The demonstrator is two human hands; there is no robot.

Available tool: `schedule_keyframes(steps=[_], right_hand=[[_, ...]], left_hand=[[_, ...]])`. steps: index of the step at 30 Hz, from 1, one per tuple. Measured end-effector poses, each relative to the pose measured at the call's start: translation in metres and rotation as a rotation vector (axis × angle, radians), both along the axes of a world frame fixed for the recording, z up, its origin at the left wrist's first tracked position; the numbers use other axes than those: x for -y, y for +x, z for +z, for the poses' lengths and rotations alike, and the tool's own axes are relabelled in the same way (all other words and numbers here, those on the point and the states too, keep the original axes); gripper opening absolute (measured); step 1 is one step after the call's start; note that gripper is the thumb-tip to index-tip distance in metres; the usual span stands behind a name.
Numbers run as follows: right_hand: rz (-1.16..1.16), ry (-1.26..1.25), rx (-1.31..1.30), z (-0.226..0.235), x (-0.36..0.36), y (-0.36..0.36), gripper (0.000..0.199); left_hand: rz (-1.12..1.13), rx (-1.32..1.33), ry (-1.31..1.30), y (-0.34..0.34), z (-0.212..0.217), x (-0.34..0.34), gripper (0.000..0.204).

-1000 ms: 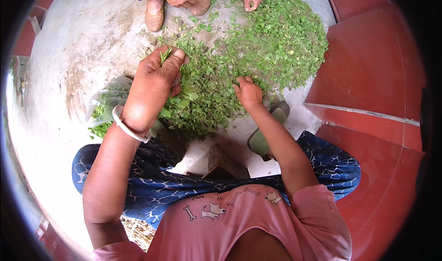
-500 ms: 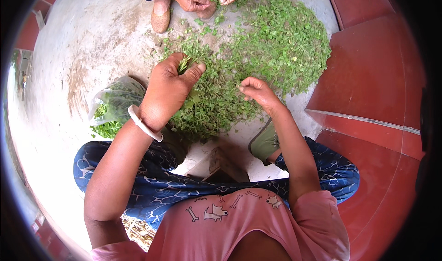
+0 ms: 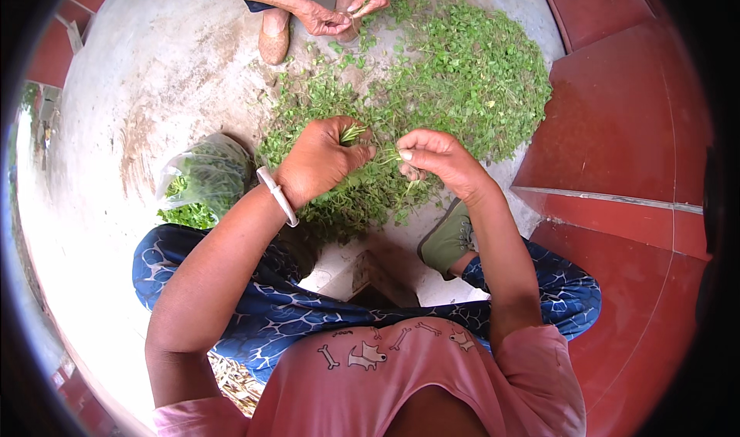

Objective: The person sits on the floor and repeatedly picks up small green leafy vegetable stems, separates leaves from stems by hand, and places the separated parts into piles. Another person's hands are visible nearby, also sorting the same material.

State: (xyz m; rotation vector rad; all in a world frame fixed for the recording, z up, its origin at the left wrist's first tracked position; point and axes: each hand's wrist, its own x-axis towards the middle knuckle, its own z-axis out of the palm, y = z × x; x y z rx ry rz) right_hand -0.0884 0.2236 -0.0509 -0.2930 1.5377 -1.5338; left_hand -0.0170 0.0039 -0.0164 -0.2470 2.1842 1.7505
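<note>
My left hand (image 3: 322,162) is closed around a small bunch of green stems (image 3: 353,133), whose cut-looking ends poke out between thumb and fingers. A little to its right, my right hand (image 3: 441,159) pinches what looks like a thin green sprig (image 3: 398,158) at its fingertips. Both hands hover over a spread heap of leafy greens (image 3: 486,75) on the concrete ground. Most of the bunch is hidden inside my left fist.
A clear plastic bag of greens (image 3: 208,175) stands by my left knee. Opposite, another person's hands (image 3: 327,19) pick at a stem. Red tiled steps (image 3: 617,129) rise at the right. My green shoe (image 3: 449,240) is close to the heap.
My left hand has moved right and slightly nearer to me, still holding the bunch. My right hand has turned a little, its fingertips now closer to the left. The other person's hands have come together.
</note>
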Motion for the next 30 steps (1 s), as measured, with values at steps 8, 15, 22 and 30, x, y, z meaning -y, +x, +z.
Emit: schedule_keyframes(steps=[8,15,22,30], right_hand=[[0.014,-0.018,0.051,0.010,0.014,0.007,0.015],[0.061,-0.046,0.102,0.007,0.018,0.008,0.017],[0.087,-0.184,0.094,0.008,0.022,0.007,0.018],[-0.141,-0.505,0.294,-0.006,0.013,0.004,0.014]], left_hand=[[-0.198,-0.295,-0.365,0.010,-0.007,-0.005,0.033],[-0.221,-0.346,-0.416,0.014,-0.007,-0.003,0.024],[-0.107,0.102,0.031,0.011,0.013,-0.005,0.017],[0.099,0.160,0.329,0.007,0.016,0.007,0.016]])
